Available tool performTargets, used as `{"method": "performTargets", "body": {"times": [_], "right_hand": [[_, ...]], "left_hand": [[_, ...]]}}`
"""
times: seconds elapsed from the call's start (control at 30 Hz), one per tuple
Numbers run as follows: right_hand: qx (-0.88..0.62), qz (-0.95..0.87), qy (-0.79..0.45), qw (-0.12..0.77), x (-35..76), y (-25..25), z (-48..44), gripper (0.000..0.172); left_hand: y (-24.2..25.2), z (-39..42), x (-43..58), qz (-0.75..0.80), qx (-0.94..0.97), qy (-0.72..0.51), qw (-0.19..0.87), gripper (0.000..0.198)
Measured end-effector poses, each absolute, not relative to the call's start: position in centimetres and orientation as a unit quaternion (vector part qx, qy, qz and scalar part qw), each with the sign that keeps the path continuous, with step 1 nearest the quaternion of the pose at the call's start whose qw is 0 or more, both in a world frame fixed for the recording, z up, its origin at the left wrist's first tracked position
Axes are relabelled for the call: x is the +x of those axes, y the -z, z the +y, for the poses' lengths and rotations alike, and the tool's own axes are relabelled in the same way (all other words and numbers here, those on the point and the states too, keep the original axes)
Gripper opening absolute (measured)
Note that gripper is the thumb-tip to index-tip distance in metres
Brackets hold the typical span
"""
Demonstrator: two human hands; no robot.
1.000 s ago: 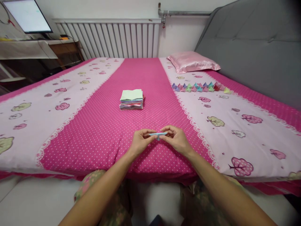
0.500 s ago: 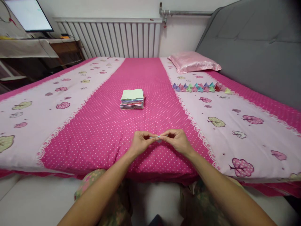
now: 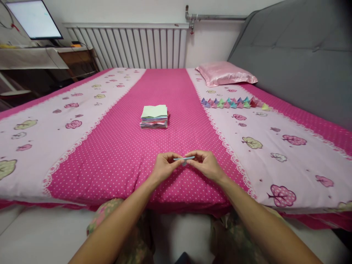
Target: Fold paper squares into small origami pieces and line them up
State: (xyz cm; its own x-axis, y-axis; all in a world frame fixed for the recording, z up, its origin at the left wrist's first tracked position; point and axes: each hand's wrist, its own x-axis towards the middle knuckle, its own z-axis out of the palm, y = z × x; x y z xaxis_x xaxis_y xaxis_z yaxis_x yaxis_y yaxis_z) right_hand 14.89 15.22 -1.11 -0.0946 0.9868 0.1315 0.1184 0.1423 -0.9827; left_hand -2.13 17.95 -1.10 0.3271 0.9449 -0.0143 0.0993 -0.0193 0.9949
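Observation:
Between my two hands is a small folded piece of light blue paper (image 3: pixel 184 158), seen nearly edge-on near the front edge of the bed. My left hand (image 3: pixel 165 165) pinches its left end between thumb and fingers. At the right end, my right hand (image 3: pixel 205 164) grips it the same way. The fingertips hide parts of the paper's ends. Beyond my hands, a stack of coloured paper sheets (image 3: pixel 154 117) lies on the bed, a pale green one on top.
Rows of colourful folded paper pieces (image 3: pixel 233 103) stand on the bed at the right. A pink pillow (image 3: pixel 226 73) lies behind them, beside a grey headboard (image 3: pixel 297 55). A radiator (image 3: pixel 132 46) lines the wall. A monitor (image 3: pixel 34 20) stands on a desk at the left.
The fingers have shifted on the blue paper, and more of its upper edge now shows. Both hands stay in about the same place. The stack and folded pieces have not been moved.

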Motion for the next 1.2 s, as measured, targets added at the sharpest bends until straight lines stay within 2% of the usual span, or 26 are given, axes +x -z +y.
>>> {"method": "performTargets", "body": {"times": [0.23, 0.57, 0.87, 0.97, 1.2], "right_hand": [[-0.449, -0.514, -0.514, 0.520, 15.0, 1.3, 15.6, 0.022], [-0.462, -0.536, -0.474, 0.524, 14.9, 1.6, 15.5, 0.020], [-0.521, -0.642, -0.287, 0.483, 14.4, 0.9, 14.7, 0.013], [-0.512, -0.667, -0.256, 0.478, 14.2, 0.8, 14.5, 0.011], [-0.513, -0.673, -0.239, 0.476, 14.1, 0.9, 14.5, 0.009]], "left_hand": [[0.5, 18.0, -2.1, 0.429, 0.579, -0.429, 0.545, 0.019], [1.2, 17.9, -2.1, 0.435, 0.626, -0.396, 0.513, 0.025], [0.9, 17.4, -2.1, 0.439, 0.703, -0.394, 0.398, 0.019], [0.7, 17.1, -2.1, 0.430, 0.731, -0.391, 0.357, 0.014], [0.7, 16.8, -2.0, 0.424, 0.746, -0.387, 0.336, 0.013]]}}
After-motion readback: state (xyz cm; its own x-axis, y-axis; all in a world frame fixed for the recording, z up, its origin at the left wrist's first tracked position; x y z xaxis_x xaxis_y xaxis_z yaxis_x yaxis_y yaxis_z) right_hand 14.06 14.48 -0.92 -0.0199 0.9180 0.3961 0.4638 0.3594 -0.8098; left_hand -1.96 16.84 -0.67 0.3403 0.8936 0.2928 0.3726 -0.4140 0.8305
